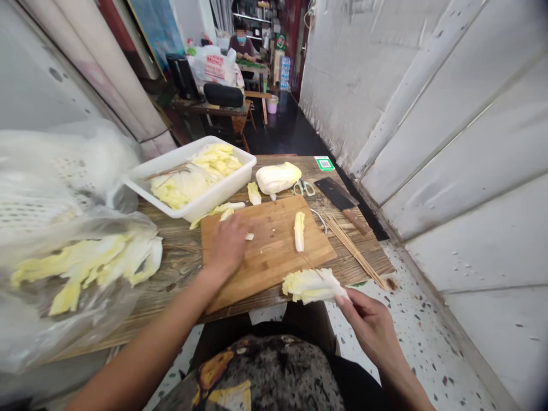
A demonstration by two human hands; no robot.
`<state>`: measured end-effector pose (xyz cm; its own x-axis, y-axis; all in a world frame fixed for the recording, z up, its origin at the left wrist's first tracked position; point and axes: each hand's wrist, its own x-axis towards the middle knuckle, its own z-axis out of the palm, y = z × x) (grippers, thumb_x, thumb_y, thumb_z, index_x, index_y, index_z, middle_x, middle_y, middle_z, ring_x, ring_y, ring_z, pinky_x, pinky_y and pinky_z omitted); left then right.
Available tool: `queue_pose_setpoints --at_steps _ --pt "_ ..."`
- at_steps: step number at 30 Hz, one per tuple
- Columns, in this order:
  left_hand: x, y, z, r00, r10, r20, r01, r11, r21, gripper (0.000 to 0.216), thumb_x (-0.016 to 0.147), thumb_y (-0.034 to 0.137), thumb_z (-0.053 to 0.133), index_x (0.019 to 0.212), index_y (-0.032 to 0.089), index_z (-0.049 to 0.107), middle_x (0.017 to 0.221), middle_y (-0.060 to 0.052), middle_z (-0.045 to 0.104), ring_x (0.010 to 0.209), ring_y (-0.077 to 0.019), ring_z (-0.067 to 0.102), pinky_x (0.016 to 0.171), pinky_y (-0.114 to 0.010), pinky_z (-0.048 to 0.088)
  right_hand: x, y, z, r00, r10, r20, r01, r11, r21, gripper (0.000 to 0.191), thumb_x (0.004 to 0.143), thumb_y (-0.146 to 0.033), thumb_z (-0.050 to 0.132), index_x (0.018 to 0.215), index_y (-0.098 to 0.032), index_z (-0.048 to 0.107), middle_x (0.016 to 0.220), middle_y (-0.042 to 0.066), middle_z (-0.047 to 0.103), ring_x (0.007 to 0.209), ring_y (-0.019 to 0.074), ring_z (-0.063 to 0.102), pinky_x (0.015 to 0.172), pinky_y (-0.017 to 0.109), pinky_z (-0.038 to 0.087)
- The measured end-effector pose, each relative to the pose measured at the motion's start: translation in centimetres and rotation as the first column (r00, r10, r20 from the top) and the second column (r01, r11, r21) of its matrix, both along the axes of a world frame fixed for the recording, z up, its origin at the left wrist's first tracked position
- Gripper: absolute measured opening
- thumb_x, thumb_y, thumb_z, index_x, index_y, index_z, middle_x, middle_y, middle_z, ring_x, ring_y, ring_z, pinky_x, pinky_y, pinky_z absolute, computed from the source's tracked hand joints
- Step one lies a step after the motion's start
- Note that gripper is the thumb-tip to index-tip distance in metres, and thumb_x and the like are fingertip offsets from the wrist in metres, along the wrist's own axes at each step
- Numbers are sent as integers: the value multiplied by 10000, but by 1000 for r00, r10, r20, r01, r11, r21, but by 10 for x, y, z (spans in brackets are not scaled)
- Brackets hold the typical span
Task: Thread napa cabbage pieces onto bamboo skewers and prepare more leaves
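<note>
My right hand [368, 317] pinches the white stem end of a napa cabbage leaf [314, 285], held over the table's front edge. A thin skewer [310, 264] sticks out of the leaf toward the board. My left hand [229, 242] is low over the left side of the wooden cutting board [274, 242]. At its fingertips is a small yellow cabbage piece [226, 214]; whether the fingers grip it is blurred. One narrow cabbage leaf [299, 231] lies on the board's right part. Beyond the board sits a cabbage head [278, 178].
A white tub [218, 188] of cabbage leaves and skewers stands at the back left. Plastic bags [64, 188] with leaves fill the left. Scissors [305, 187], a cleaver [336, 194] and loose skewers [355, 251] lie on the right. Another person [242, 45] sits far behind.
</note>
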<state>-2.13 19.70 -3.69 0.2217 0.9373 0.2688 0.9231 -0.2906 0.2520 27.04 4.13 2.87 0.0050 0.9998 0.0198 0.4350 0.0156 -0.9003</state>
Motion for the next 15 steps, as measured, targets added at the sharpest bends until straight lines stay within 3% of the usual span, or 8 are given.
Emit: queue_pose_setpoints --at_steps 2,4,8,12,15 --pt "-30 7 5 986 159 -45 -161 986 -51 337 899 209 414 1142 78 608 1214 -276 599 1212 -423 516 956 -613 392 0 3 -1 1000 10 -19 -10 1000 -4 299 913 -400 567 1013 -184 750 773 19 697 732 193 645 639 247 508" --pt "-53 16 8 978 190 -88 -200 972 -122 303 904 259 463 1109 97 616 1077 -217 660 1080 -369 604 897 -537 458 -2 6 -2 999 21 -36 -21 1000 -2 299 914 -397 568 1014 -182 750 782 20 703 733 192 649 640 246 507" --pt "-68 31 5 990 66 -123 -94 967 -237 317 917 366 557 1156 160 588 1119 -86 646 987 -220 632 872 -438 518 -11 9 1 997 47 -64 -46 999 25 285 916 -379 569 1010 -179 751 829 23 724 758 191 666 680 240 516" --pt "-62 33 -4 988 -33 -154 -11 962 -274 332 906 363 583 1176 169 580 1223 -94 599 1087 -239 593 925 -478 501 -17 8 4 996 53 -66 -50 998 47 283 922 -362 558 1013 -174 750 806 23 722 760 192 671 687 236 517" --pt "-62 35 1 983 -73 -171 15 949 -316 347 899 369 589 1178 163 587 1211 -99 612 1083 -240 597 933 -481 490 -17 5 6 998 38 -51 -35 997 66 291 923 -362 554 1012 -166 750 810 29 725 744 189 668 670 230 513"
